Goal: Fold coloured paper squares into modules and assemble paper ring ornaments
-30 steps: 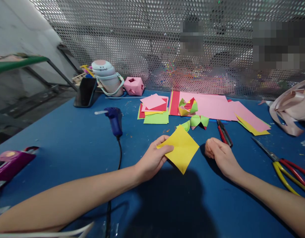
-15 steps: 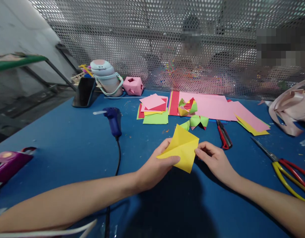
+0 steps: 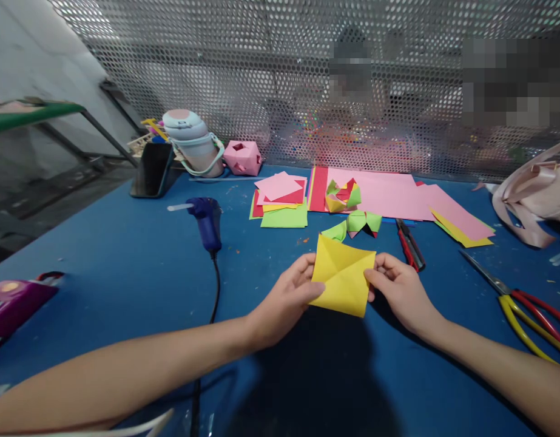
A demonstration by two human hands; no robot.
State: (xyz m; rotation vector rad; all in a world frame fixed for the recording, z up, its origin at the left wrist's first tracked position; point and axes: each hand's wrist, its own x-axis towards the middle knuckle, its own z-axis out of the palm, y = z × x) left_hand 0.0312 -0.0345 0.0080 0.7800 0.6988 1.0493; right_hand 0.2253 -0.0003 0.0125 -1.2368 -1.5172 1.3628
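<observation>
Yellow paper (image 3: 346, 279), creased, is pinched at its left edge by the left hand (image 3: 286, 300) and at its right edge by the right hand (image 3: 402, 291), above the blue surface (image 3: 138, 273). Just beyond lie green folded pieces (image 3: 364, 223); farther out, a paper stack (image 3: 284, 215), glue gun (image 3: 207, 224) and scissors (image 3: 504, 291).

Paper (image 3: 343, 280) between left hand (image 3: 286, 300) and right hand (image 3: 404, 294); on the table (image 3: 125, 261), glue gun (image 3: 207, 223) left, scissors (image 3: 502, 290) right, folded pieces (image 3: 356, 223) just behind, sheets (image 3: 384, 193) farther back.
</observation>
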